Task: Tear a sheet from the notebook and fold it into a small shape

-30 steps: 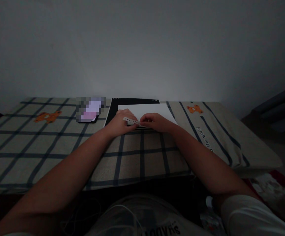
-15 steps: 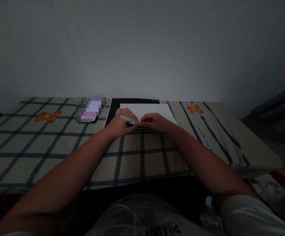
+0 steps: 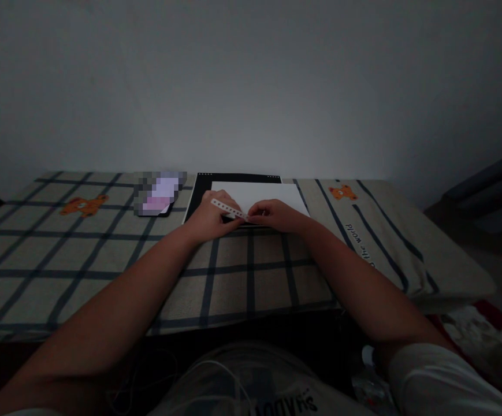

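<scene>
A white sheet of paper (image 3: 272, 190) lies on a black sheet (image 3: 203, 184) with small holes along its far edge. From the near edge of the white paper a narrow paper strip with a row of holes (image 3: 227, 208) stands partly torn away, its loose end pointing up and left across my left hand. My left hand (image 3: 216, 214) is closed on the white sheet, thumb along the near edge. My right hand (image 3: 272, 214) pinches the strip close beside the left thumb; its fingertips partly hide where strip and sheet join.
A phone (image 3: 159, 196), blurred by pixels, lies left of the sheets. The table (image 3: 229, 294) wears a checked cloth with printed bears. Behind it rises a grey wall (image 3: 251, 86). A clear plastic bottle (image 3: 370, 375) stands low at the right, near a red container (image 3: 499, 323).
The loose end of the holed strip has risen slightly and tilted more steeply to the upper left. Both hands have hardly moved.
</scene>
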Demonstrator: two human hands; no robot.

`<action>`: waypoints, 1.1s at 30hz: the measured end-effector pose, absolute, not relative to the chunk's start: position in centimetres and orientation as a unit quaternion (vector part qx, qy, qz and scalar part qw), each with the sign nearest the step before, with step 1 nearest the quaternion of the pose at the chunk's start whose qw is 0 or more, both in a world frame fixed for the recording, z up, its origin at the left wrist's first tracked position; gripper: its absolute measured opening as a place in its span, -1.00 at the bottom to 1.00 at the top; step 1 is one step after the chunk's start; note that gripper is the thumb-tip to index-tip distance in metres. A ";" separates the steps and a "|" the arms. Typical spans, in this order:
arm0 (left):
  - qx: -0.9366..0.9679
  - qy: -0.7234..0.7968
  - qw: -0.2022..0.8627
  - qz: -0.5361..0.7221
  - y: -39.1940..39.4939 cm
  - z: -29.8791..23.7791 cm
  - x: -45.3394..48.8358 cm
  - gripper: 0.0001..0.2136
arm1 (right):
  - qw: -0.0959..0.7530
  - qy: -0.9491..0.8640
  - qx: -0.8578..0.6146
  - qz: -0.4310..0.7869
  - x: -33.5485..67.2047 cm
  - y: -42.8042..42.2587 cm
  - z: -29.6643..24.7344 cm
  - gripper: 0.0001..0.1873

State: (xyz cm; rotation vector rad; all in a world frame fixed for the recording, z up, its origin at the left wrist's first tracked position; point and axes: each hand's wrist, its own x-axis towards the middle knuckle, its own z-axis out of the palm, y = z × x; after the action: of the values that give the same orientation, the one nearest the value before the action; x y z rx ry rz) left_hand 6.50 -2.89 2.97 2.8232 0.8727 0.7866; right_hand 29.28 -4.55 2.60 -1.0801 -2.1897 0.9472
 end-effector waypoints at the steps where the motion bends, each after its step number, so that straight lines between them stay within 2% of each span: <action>1: 0.925 0.282 0.030 0.251 -3.0 3.2 6.5 -0.81 | 0.258 -0.807 -0.400 0.349 29.3 -4.6 2.6 -0.75; 8: 0.941 0.250 -0.066 0.216 -3.6 3.7 6.8 -0.82 | 0.288 -0.807 -0.392 0.335 28.8 -4.8 2.4 -0.76; 16: 0.934 0.270 0.023 0.232 -3.2 2.9 6.7 -0.76 | 0.286 -0.820 -0.391 0.305 29.0 -4.6 2.4 -0.77; 24: 0.931 0.277 0.066 0.229 -2.5 2.3 6.8 -0.75 | 0.276 -0.826 -0.365 0.330 28.9 -4.6 2.2 -0.79; 33: 0.932 0.276 0.057 0.229 -2.4 2.5 6.5 -0.74 | 0.262 -0.834 -0.363 0.322 28.9 -4.6 2.3 -0.74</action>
State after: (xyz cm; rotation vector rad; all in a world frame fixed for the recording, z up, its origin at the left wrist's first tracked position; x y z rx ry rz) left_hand 6.50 -2.42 2.55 2.8255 0.8354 0.6954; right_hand 28.86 -4.65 2.30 -0.9823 -2.2573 0.8701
